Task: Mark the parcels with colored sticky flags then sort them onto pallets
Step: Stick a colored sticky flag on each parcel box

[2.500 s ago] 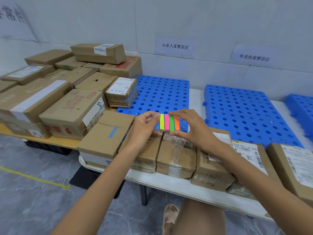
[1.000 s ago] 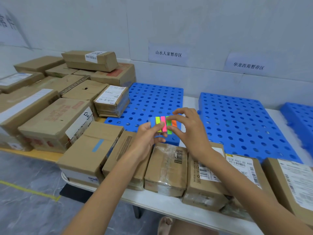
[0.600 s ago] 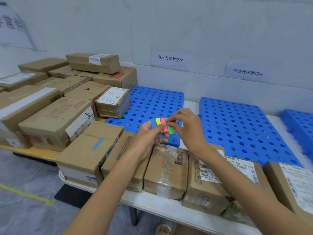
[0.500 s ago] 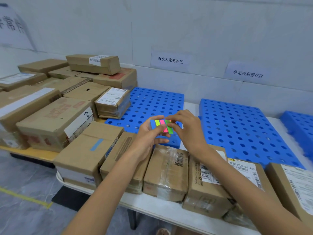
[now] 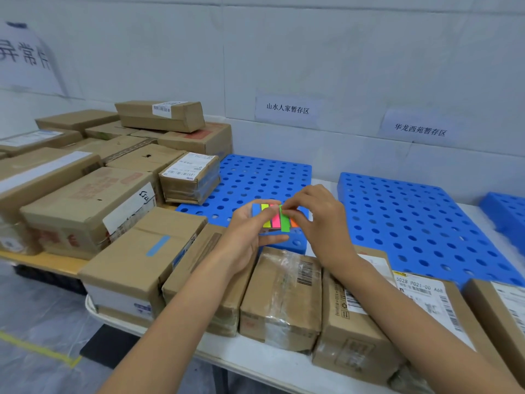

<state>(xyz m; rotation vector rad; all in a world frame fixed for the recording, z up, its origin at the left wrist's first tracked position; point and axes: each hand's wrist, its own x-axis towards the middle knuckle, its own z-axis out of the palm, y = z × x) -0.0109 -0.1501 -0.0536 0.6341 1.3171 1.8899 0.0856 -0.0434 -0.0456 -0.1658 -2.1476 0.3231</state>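
My left hand point(image 5: 250, 237) holds a small pad of sticky flags point(image 5: 272, 218) with blue, yellow, pink, green and orange strips, above the front row of parcels. My right hand point(image 5: 318, 220) pinches the top of the green flag point(image 5: 285, 223), which sticks out lower than the others. Below the hands a row of brown cardboard parcels lines the white table's point(image 5: 255, 356) front edge: one with a blue flag point(image 5: 157, 245) on its top, and a plastic-wrapped one point(image 5: 284, 294). Two blue perforated pallets point(image 5: 264, 177) point(image 5: 412, 223) lie behind.
More cardboard boxes point(image 5: 85, 200) are stacked at the left on a wooden surface. A third blue pallet point(image 5: 508, 214) shows at the right edge. Paper signs point(image 5: 287, 109) hang on the white wall above the pallets. Grey floor with a yellow line lies at lower left.
My right hand's fingertips have closed on the green flag and drawn it partly out of the pad. The view has shifted slightly; the parcels have not moved.
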